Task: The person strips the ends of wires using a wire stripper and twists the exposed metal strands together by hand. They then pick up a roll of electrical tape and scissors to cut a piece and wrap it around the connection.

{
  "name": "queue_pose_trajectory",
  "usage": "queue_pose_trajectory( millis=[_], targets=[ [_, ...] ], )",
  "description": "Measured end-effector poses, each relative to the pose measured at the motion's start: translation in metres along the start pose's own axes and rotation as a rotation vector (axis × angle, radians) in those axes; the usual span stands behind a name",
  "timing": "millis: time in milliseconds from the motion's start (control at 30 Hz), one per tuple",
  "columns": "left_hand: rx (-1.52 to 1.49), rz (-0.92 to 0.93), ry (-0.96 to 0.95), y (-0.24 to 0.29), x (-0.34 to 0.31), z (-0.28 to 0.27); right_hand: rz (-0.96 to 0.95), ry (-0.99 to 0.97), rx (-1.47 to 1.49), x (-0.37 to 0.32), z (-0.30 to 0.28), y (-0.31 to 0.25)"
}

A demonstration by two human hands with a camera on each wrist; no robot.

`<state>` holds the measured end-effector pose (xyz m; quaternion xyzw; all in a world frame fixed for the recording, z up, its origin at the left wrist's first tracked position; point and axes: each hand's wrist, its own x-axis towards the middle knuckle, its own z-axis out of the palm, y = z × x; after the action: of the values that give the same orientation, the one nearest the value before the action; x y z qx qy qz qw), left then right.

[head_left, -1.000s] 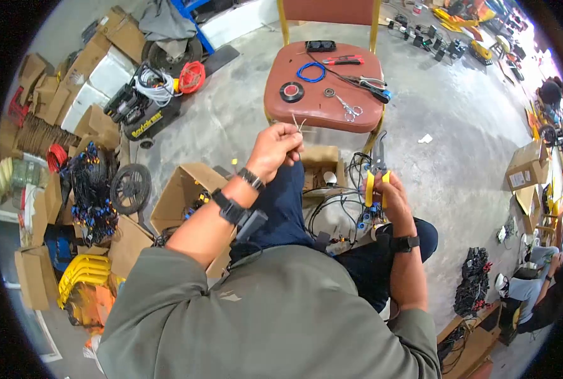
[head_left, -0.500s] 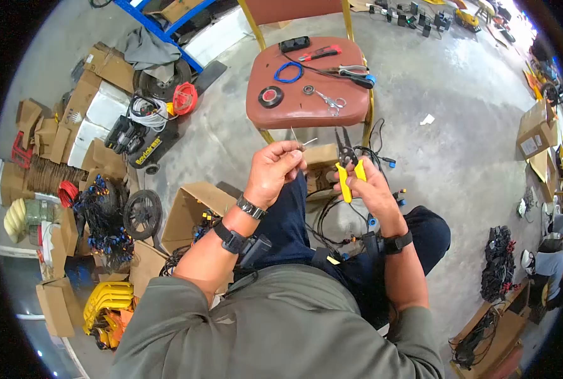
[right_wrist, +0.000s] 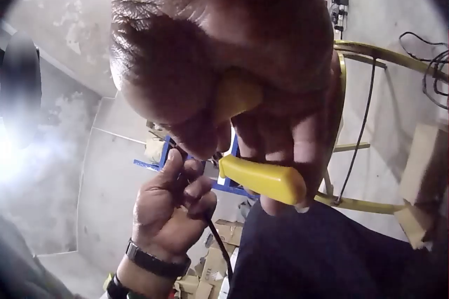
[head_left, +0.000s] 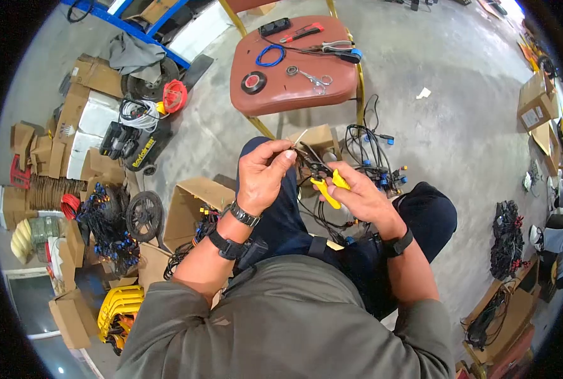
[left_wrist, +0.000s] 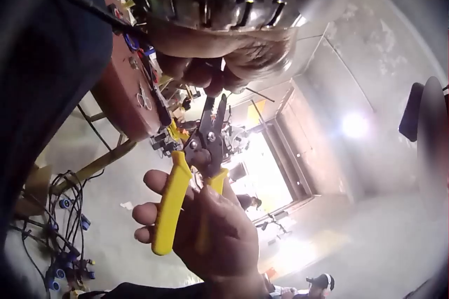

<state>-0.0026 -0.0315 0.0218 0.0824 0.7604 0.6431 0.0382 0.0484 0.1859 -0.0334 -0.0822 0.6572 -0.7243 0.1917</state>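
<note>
In the head view the left hand pinches thin wires between thumb and fingers, their pale ends sticking out above the fingertips. The right hand grips the yellow-handled pliers, whose dark jaws reach up to the wires beside the left fingertips. Seen from the left wrist, the pliers stand with jaws upward just below the left fingers. In the right wrist view a yellow handle lies across the right fingers, and a dark cable hangs from the left hand. Whether the jaws touch a wire cannot be told.
A chair seat ahead holds black tape, scissors, a blue wire coil and other tools. Black cables lie on the floor beyond the knees. An open cardboard box stands at the left.
The right hand has brought the pliers left and up against the left hand's fingertips. The head view has shifted, so the chair appears further left and higher.
</note>
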Motion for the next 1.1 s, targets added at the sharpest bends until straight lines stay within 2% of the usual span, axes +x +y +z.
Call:
queue_pose_trajectory(
  millis=[133, 333, 533, 667, 800, 833, 933, 967, 1067, 1100],
  targets=[
    [-0.096, 0.024, 0.035, -0.002, -0.005, 0.007, -0.087, 0.037, 0.035, 0.001, 0.004, 0.016],
    [-0.056, -0.001, 0.008, -0.008, -0.012, 0.005, -0.096, 0.036, 0.008, -0.006, 0.004, 0.007],
    [-0.053, 0.059, 0.011, -0.010, -0.015, 0.007, -0.154, 0.068, -0.059, -0.009, 0.003, 0.006],
    [-0.009, 0.028, -0.004, -0.012, -0.015, 0.004, -0.090, 0.208, -0.211, -0.001, -0.005, 0.014],
    [-0.040, -0.041, 0.022, 0.001, -0.009, -0.007, 0.042, 0.297, -0.157, 0.017, -0.026, 0.012],
    [-0.061, -0.056, 0.022, 0.002, -0.006, -0.013, 0.011, 0.312, -0.140, 0.027, -0.031, 0.014],
    [-0.156, -0.092, 0.014, 0.000, 0.001, -0.026, -0.234, 0.428, -0.450, 0.066, -0.054, 0.003],
    [-0.185, -0.119, 0.004, 0.000, 0.002, -0.030, -0.354, 0.498, -0.638, 0.088, -0.066, 0.011],
    [-0.215, -0.157, -0.019, 0.002, 0.004, -0.038, -0.255, 0.492, -0.999, 0.141, -0.091, -0.022],
    [-0.222, -0.147, -0.029, 0.001, 0.005, -0.040, -0.289, 0.514, -1.051, 0.158, -0.097, -0.030]
  ],
)
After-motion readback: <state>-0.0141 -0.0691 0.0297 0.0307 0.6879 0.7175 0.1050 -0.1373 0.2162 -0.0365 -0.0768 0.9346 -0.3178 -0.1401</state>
